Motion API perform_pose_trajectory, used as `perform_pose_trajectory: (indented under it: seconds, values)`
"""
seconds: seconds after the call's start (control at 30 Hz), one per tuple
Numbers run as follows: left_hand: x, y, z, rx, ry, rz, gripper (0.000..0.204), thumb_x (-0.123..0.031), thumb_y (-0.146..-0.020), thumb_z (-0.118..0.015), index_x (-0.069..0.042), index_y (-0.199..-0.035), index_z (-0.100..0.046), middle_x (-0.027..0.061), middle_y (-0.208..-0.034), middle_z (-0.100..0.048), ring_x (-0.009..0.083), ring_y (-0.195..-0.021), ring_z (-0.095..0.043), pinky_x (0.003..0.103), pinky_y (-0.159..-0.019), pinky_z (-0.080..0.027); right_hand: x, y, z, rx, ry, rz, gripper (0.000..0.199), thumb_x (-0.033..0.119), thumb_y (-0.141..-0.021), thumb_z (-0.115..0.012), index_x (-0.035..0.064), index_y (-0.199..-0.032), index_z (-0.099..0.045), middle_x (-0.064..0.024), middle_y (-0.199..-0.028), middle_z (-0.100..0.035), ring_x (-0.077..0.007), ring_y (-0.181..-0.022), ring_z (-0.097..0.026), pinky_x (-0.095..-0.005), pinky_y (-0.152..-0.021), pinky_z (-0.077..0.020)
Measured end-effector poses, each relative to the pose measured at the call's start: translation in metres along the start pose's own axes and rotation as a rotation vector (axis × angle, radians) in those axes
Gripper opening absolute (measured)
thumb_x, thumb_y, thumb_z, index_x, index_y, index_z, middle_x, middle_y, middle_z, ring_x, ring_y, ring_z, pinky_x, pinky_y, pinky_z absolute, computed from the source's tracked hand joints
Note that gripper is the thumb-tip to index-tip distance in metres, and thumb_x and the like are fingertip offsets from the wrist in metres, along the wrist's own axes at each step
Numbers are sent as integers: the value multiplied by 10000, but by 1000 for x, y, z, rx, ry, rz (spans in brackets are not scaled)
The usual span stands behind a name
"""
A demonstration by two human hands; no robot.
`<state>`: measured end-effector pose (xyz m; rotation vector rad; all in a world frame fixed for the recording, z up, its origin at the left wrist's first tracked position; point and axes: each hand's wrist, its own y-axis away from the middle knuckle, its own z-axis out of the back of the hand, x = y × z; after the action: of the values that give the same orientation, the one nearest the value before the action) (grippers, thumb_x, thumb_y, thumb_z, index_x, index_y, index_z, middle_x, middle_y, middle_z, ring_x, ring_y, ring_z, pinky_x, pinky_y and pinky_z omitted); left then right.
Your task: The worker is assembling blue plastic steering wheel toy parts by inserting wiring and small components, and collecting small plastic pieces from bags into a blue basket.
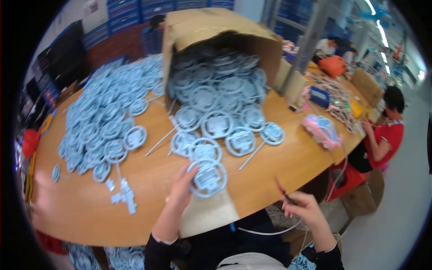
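With the held piece taken as the clock's centre, a pale-blue plastic wheel frame (208, 178) was pinched at its nine o'clock rim by the left hand (181, 183), above the near part of the wooden tabletop (261, 184). Whether it was lifted clear or was touching the wheel frame seen behind it (204, 150) could not be told. Between three and four o'clock, a slim red-and-dark hand tool (279, 185) was gripped in the closed right hand (304, 208), its tip pointed toward eleven; it was too blurred for its exact kind to be known.

As the wheel frame was gripped at one side only, it might be twisted or dropped if its free rim were pressed. The fingers of the left hand could be nicked if the tool were brought across too fast. At twelve o'clock, wheel frames were spilled from a tipped cardboard box (223, 22); a slide toward the work could be started if a low one were pulled out. Neighbours could be dragged along by the thin rod (157, 145) toward ten. Further out at ten, the heap (101, 112) could be toppled by a knock. Toward five, a pale tube (270, 233) was looped by the table edge, where the right forearm (321, 231) might be snagged.
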<state>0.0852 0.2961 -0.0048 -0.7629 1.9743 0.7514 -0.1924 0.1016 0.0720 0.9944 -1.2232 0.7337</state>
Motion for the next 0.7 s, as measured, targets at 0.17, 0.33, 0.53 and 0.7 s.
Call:
perform_pose_trajectory:
  seconds: [0.17,0.33,0.53,0.7]
  values:
    - [-3,5,1,47,-92,19,302,-206,-838,-571,-60,-1101,-547,-12,-861,-585,41,-660,-515,183,-495,-375,4,-53,-47,-46,-63,85,208,76,-816,-569,-21,-997,-600,4,-706,-555,-46,-628,-479,-177,-543,-377]
    - [-9,12,2,81,-224,65,279,-181,-838,-578,-44,-1081,-561,1,-874,-589,45,-749,-534,185,-587,-421,-17,-87,-92,159,242,79,174,124,-814,-592,-17,-914,-611,-10,-681,-554,-57,-573,-478,-206,-532,-388]
    - [-10,6,9,173,-385,-41,304,-172,-835,-582,-21,-1096,-550,50,-923,-602,94,-835,-558,218,-713,-446,-32,-99,-103,277,214,-142,147,147,-776,-647,5,-812,-634,9,-663,-576,-46,-563,-483,-191,-512,-370]
    - [-17,6,8,207,-466,-24,303,-181,-825,-593,6,-1062,-567,60,-919,-610,92,-841,-541,237,-732,-438,-41,-107,-99,158,220,-130,189,193,-735,-694,12,-717,-642,-4,-578,-558,-58,-537,-473,-216,-514,-379]
